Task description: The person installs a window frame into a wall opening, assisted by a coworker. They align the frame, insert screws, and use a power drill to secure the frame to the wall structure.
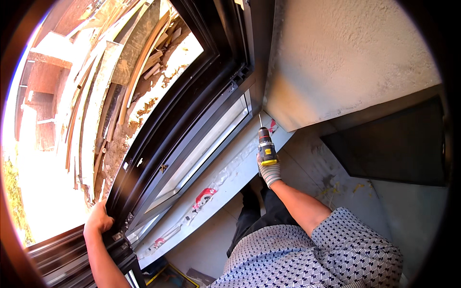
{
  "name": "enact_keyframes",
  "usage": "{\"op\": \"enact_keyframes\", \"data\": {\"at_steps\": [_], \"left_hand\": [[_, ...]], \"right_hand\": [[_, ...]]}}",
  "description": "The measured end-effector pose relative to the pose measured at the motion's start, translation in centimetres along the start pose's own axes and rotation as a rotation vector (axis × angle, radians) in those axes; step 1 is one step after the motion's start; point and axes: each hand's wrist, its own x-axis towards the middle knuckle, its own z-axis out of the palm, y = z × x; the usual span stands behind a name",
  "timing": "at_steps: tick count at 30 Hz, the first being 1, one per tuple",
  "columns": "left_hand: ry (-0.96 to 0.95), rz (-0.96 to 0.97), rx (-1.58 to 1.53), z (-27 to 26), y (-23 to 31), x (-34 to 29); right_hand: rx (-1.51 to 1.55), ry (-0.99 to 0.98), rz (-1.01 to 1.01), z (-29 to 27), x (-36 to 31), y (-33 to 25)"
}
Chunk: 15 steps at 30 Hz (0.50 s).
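Observation:
My right hand [270,172], in a striped knit glove, is closed round the grip of a black and yellow cordless drill [265,146]. The drill's long thin bit points away from me, its tip close to the lower edge of the dark window frame [258,57] where it meets the wall. Bare, my left hand [99,219] grips the outer corner of the dark window sash [144,174] at the lower left. Its fingertips are partly hidden. Between my hands runs a pale sill [223,180], with crumpled clear film and red-printed patches stuck along it.
A rough plastered wall [353,57] rises at the right, above a dark flat panel [391,144] leaning near it. Outside the opening lie stacked boards and timbers [103,91] on bare soil. A yellow-edged item [173,277] sits on the floor at the lower left.

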Motion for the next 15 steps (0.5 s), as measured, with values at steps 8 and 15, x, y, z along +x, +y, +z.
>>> {"op": "enact_keyframes", "data": {"at_steps": [8, 15], "left_hand": [[0.002, -0.006, -0.053, 0.6, 0.5, -0.9], [0.016, -0.03, 0.01, 0.0, 2.1, -2.1]], "right_hand": [[0.043, -0.038, -0.167, -0.9, 2.0, 1.9], [0.023, -0.038, -0.286, -3.9, 3.4, 3.0]]}}
